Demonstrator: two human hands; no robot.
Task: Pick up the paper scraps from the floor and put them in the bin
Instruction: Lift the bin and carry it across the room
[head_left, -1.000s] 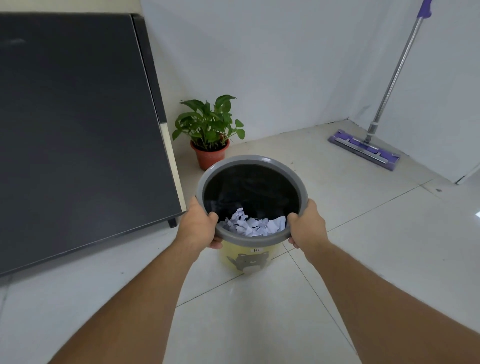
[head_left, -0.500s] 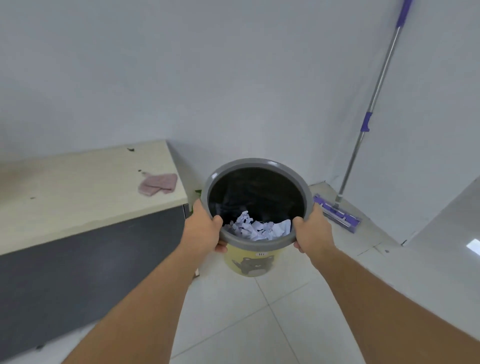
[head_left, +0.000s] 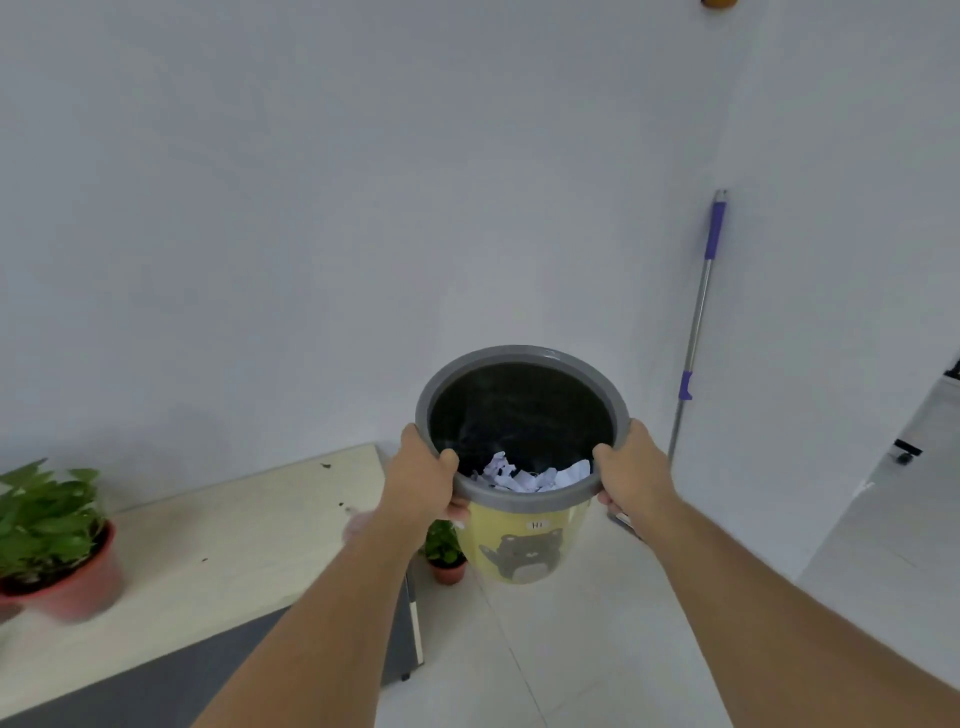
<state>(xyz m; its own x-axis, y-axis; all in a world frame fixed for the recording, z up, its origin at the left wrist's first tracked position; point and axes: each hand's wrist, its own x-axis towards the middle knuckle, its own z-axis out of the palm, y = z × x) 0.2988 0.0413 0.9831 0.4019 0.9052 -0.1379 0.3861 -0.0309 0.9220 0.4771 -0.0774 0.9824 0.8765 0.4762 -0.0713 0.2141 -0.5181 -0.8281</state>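
I hold a yellow bin (head_left: 519, 551) with a grey rim and a bear picture up in the air in front of me. White crumpled paper scraps (head_left: 530, 475) lie inside it against a black liner. My left hand (head_left: 423, 478) grips the rim on the left side. The rim's right side is gripped by my right hand (head_left: 631, 470). No scraps show on the visible floor.
A pale-topped cabinet (head_left: 223, 530) with a dark front stands at the left, carrying a potted plant (head_left: 52, 540) in a red pot. A smaller potted plant (head_left: 444, 553) sits on the floor behind the bin. A purple-handled mop (head_left: 696, 332) leans against the right wall.
The bin has risen with both hands still on its rim. My view has tilted upward, showing more wall, the cabinet top and a plant on it.
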